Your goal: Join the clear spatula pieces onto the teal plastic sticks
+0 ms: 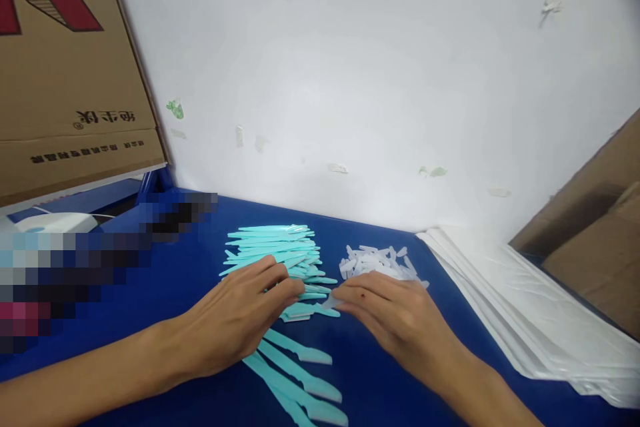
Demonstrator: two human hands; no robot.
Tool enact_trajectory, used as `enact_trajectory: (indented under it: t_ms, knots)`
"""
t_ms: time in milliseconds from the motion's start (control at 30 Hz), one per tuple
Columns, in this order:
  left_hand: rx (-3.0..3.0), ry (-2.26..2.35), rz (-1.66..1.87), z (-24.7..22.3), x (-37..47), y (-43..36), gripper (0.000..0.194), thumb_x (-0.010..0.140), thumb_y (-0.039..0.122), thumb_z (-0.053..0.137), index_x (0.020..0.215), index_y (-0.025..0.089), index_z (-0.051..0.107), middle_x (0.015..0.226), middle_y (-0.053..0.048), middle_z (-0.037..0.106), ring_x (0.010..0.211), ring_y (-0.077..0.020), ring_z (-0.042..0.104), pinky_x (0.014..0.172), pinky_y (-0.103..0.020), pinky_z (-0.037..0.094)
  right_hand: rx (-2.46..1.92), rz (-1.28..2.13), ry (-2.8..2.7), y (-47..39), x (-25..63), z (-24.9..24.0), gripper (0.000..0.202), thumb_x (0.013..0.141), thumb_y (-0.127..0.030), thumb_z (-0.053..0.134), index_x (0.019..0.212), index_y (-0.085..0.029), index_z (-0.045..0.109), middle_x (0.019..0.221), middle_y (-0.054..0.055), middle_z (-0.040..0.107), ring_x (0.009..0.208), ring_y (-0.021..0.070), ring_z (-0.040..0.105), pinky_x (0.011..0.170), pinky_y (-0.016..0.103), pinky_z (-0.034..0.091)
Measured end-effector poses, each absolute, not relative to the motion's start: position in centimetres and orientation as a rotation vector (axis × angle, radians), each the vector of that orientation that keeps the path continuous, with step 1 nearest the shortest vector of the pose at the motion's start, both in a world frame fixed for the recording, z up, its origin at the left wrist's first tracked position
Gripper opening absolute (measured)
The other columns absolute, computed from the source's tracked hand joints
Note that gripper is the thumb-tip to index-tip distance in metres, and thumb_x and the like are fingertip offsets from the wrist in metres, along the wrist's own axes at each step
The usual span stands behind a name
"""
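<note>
My left hand (pixel 245 313) is closed at the near edge of a pile of turquoise eyebrow razors (pixel 273 247). Its fingers are curled around an eyebrow razor (pixel 313 310) whose tip points right; the grip itself is partly hidden. My right hand (pixel 395 310) pinches a small translucent blade cap (pixel 330 302) close to that razor's tip. Just beyond the right hand lies a heap of similar white translucent caps (pixel 373 260). Several more razors (pixel 305 380), with pale covered-looking ends, fan out below my left hand on the blue table (pixel 165 373).
White plastic bags or sheets (pixel 520 307) are stacked along the table's right side, beside a brown cardboard box (pixel 595 240). A large printed carton (pixel 75 80) stands at upper left. The white wall (pixel 340 80) bounds the back. Part of the left side is blurred out.
</note>
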State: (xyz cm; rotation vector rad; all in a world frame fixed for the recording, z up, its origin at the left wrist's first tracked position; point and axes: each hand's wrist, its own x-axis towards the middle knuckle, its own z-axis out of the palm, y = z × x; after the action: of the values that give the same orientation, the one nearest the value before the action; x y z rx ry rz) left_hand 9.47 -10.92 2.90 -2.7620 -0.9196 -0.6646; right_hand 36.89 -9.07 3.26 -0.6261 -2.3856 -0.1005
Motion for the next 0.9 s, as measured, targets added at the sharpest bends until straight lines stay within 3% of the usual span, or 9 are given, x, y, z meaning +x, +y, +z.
enact_trajectory:
  t_ms: [200,433,700,900]
  knots:
    - [-2.828,-1.052,-0.571,2.7,9.3,-11.2,0.033,0.102,0.005,0.034,0.128,0.022,0.045,0.095,-0.003,0.055,0.070,-0.0166,0.048,0.055,-0.028,0.032,-0.619,-0.126,-2.205,-9.3,36.5,3.2,0.011,0.100,-0.019,0.063,0.104,-0.021,0.073,0.092,0.002,0.078,0.079,0.0139,0.074,0.067,0.023,0.057]
    - [-2.852,-1.062,-0.585,2.5,9.4,-11.5,0.032,0.106,0.012,0.034,0.134,0.024,0.044,0.099,-0.003,0.059,0.072,-0.0166,0.056,0.055,-0.028,0.036,-0.570,-0.208,-2.224,-9.5,36.2,3.0,0.013,0.096,-0.011,0.065,0.104,-0.017,0.073,0.090,0.003,0.078,0.076,0.0142,0.073,0.065,0.024,0.055]
    - [-2.999,-1.091,-0.907,2.1,10.2,-12.1,0.034,0.110,0.024,0.038,0.143,0.030,0.043,0.099,-0.001,0.066,0.079,-0.0143,0.062,0.069,-0.024,0.047,-0.515,-0.243,-2.223,-10.3,35.1,1.9,0.014,0.093,-0.006,0.067,0.101,-0.016,0.073,0.083,0.001,0.076,0.063,0.0117,0.067,0.056,0.023,0.051]
    - [-3.093,-1.201,-0.988,1.4,10.0,-12.1,0.047,0.108,0.021,0.044,0.151,0.037,0.036,0.091,0.004,0.066,0.068,-0.0121,0.057,0.061,-0.022,0.042,-0.484,-0.237,-2.219,-11.0,34.7,1.4,0.014,0.096,-0.005,0.064,0.102,-0.014,0.072,0.081,0.001,0.075,0.061,0.0103,0.066,0.052,0.021,0.049]
